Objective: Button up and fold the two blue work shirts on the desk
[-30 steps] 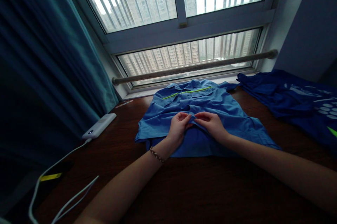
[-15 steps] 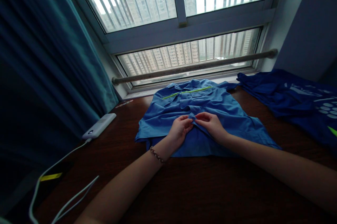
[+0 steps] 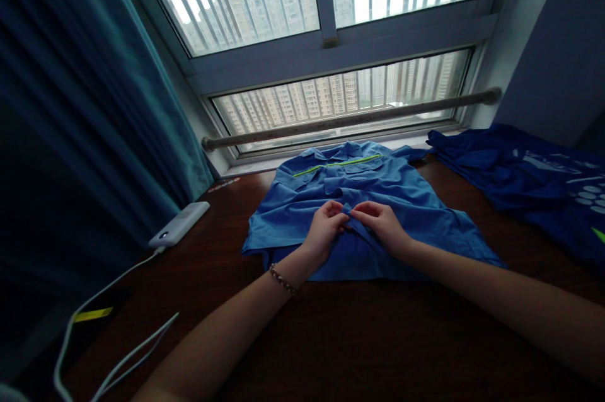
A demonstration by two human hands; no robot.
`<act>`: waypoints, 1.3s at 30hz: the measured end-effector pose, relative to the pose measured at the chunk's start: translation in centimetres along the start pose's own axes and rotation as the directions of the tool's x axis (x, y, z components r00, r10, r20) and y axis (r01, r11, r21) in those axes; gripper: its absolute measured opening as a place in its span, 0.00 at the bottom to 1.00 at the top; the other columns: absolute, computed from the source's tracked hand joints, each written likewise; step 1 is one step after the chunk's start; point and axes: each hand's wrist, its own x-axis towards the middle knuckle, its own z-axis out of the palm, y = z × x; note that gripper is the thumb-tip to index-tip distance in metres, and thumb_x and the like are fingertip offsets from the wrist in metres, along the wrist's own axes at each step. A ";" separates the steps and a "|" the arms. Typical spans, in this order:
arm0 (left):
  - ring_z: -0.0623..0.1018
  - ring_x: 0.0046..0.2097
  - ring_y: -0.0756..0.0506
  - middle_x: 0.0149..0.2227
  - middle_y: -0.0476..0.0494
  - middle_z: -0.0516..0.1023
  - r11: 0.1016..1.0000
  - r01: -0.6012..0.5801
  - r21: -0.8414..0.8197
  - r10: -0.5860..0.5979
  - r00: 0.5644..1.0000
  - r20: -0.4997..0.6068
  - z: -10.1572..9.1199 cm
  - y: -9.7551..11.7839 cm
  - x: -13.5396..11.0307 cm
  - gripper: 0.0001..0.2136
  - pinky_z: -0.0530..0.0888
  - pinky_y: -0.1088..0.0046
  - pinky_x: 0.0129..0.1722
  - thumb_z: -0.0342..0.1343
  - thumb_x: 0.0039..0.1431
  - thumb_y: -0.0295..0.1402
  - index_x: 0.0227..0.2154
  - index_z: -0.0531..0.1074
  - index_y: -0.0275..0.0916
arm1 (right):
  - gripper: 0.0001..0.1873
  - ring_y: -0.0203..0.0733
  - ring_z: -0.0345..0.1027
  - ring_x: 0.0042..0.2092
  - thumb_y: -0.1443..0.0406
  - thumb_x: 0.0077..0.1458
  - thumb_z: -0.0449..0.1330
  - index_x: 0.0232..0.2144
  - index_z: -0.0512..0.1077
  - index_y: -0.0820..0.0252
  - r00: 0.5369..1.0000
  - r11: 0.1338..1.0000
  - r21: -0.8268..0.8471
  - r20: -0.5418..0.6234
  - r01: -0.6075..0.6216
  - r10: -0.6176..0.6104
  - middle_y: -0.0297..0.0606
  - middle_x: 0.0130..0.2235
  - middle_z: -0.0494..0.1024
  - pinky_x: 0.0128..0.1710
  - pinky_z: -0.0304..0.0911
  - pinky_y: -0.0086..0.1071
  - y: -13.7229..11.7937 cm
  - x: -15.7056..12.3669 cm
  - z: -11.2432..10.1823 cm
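A light blue work shirt [image 3: 397, 200] lies spread on the dark wooden table, its collar toward the window and a yellow-green stripe across the chest. At the shirt's front opening, my left hand [image 3: 326, 225] is closed in a pinch on the cloth edge. Just beside it, my right hand [image 3: 382, 225] pinches the same front edge between thumb and fingers. A small fold of cloth stands up between the fingertips. Whether a button lies under the fingers cannot be made out.
Darker blue clothing [image 3: 520, 169] with white print lies at the right. A white power bank [image 3: 182, 223] with a white cable [image 3: 113, 287] rests at the left by the curtain [image 3: 142, 106]. Behind the shirt, a metal rail [image 3: 354, 120] crosses the barred window.
My left hand's fingers have shifted slightly, with the thumb now bent over the cloth edge. My right hand keeps its pinch nearly in place. The shirt lies as before.
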 end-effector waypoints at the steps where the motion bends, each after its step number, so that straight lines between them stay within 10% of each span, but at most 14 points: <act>1: 0.69 0.22 0.54 0.23 0.52 0.69 1.000 -0.009 0.006 0.009 1.000 0.006 0.0 0.0 0.0 0.09 0.62 0.82 0.21 0.55 0.39 0.25 0.27 0.64 0.37 | 0.16 0.38 0.66 0.33 0.57 0.41 0.63 0.28 0.72 0.64 1.000 1.000 -0.003 0.008 0.006 -0.006 0.37 0.30 0.74 0.34 0.60 0.30 0.1 0.0 0.0; 39: 0.71 0.21 0.50 0.21 0.50 0.69 0.984 -0.106 0.143 0.071 0.971 0.228 -0.6 -0.5 1.3 0.09 0.66 0.78 0.20 0.57 0.46 0.33 0.29 0.64 0.36 | 0.16 0.30 0.58 0.21 0.55 0.41 0.61 0.21 0.64 0.62 0.967 0.937 0.241 0.095 -0.251 0.235 0.30 0.20 0.65 0.21 0.52 0.25 0.9 1.2 -0.1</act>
